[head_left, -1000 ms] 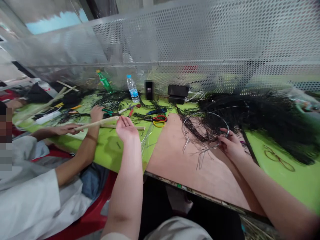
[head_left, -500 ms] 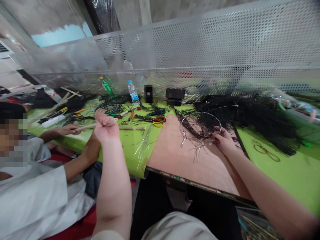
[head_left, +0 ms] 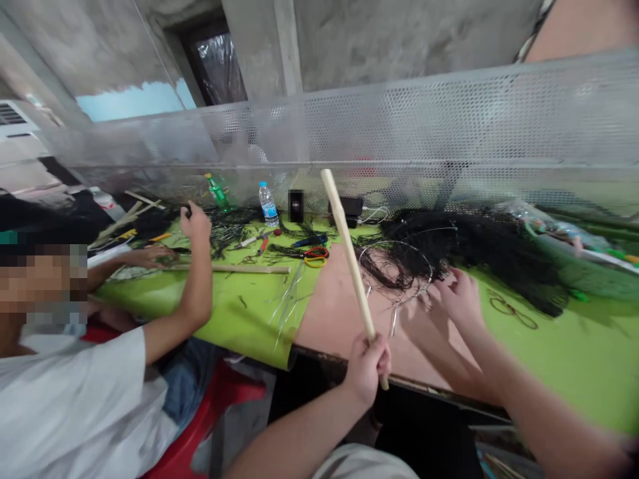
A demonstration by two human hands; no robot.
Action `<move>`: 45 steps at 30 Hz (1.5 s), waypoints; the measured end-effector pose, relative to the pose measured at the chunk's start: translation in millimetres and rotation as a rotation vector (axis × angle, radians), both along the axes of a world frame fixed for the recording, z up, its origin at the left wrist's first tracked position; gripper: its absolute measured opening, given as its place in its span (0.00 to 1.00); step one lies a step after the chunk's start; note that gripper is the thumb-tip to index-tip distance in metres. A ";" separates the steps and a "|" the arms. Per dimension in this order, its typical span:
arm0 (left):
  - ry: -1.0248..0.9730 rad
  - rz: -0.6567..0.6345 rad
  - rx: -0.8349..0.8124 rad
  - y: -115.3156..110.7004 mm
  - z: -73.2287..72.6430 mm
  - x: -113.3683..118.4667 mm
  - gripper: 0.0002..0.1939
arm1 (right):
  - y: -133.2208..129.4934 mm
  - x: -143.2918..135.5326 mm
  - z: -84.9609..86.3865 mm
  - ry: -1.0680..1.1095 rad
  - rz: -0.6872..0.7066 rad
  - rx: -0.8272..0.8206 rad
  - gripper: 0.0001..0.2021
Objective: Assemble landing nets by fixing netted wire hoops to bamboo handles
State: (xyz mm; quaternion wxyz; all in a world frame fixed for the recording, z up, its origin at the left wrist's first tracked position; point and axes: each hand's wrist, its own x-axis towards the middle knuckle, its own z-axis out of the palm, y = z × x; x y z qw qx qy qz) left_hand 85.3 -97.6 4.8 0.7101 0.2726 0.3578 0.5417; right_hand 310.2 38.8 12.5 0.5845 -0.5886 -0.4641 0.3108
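Observation:
My left hand (head_left: 368,364) is closed around the lower part of a pale wooden stick (head_left: 349,259), which stands tilted up over the table's front edge. My right hand (head_left: 460,297) is over the right side of the board, fingers partly bent and apart, with nothing visible in them. Just left of its fingertips a thin wire ring (head_left: 360,263) with loose wire ends lies on the pinkish board (head_left: 339,313). Black stringy strands (head_left: 519,266) are heaped behind the right hand, some lying within the ring.
At left sits a co-worker (head_left: 94,392), one hand raised and another arm over the table. Another stick (head_left: 249,269), scissors (head_left: 315,257), loose clear strips (head_left: 287,299), a water bottle (head_left: 268,206) and a green bottle (head_left: 216,191) lie or stand there. A perforated screen (head_left: 389,126) runs behind; a green basin (head_left: 594,263) is at right.
My left hand has come from beside the co-worker back toward me, bringing the wooden stick upright. My right hand has let go of the wire ring. The co-worker's hand has risen.

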 end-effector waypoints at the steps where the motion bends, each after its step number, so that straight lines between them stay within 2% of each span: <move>1: 0.018 -0.050 0.012 -3.3 -5.6 5.2 0.32 | -16.2 -3.0 7.0 -0.012 -0.010 0.022 0.24; 2: 0.027 -0.101 0.016 -6.0 -9.8 10.2 0.33 | -34.1 -8.7 13.9 -0.023 0.023 0.050 0.22; 4: 0.036 -0.199 0.004 -11.4 -16.0 20.6 0.33 | -70.5 -27.2 27.1 0.025 0.288 0.051 0.19; 6: 0.071 -0.295 -0.004 -18.0 -20.4 30.4 0.33 | -101.2 -50.2 38.5 0.117 0.586 -0.008 0.21; 7: 0.108 -0.346 0.006 -21.6 -22.0 33.8 0.32 | -112.6 -60.8 42.8 0.167 0.678 -0.046 0.21; 10: 0.306 -0.534 0.151 -28.3 -20.5 31.2 0.25 | -132.3 -77.1 45.8 0.354 0.585 -0.100 0.16; 13: 0.695 -0.704 0.462 -18.5 -5.0 8.6 0.15 | -143.4 -65.4 34.8 0.485 0.457 -0.092 0.16; 15: 0.971 -0.667 0.557 0.1 11.0 -10.7 0.10 | -153.1 -49.7 23.5 0.482 0.412 -0.084 0.14; 18: 1.140 -0.402 0.530 40.9 30.7 -33.0 0.10 | -171.2 -32.5 8.5 0.428 0.347 -0.097 0.13; 20: 1.363 -0.254 0.621 69.7 35.1 -39.2 0.15 | -183.2 -29.8 3.3 0.409 0.310 -0.093 0.15; 21: 1.485 -0.207 0.685 82.5 34.3 -39.5 0.19 | -188.5 -30.6 2.6 0.407 0.299 -0.086 0.17; 22: 1.514 -0.201 0.696 93.6 31.9 -38.4 0.21 | -193.3 -32.1 3.0 0.404 0.295 -0.080 0.18; 25: 1.519 -0.212 0.691 114.2 19.5 -30.8 0.22 | -204.1 -36.6 8.2 0.357 0.304 -0.080 0.20; 29: 1.469 -0.188 0.588 122.1 2.3 -22.9 0.16 | -211.4 -34.2 9.9 0.212 0.309 -0.074 0.20; 35: 1.184 -0.138 0.351 127.8 -9.0 -17.3 0.18 | -219.4 -22.3 -10.5 0.124 0.227 -0.084 0.19; 40: 0.853 -0.262 0.203 114.1 -10.0 -10.1 0.20 | -236.0 -8.1 -32.7 0.164 0.234 -0.181 0.15; 45: 0.641 -0.291 0.219 90.9 -13.8 0.7 0.24 | -249.7 9.4 -54.0 0.130 0.256 -0.302 0.09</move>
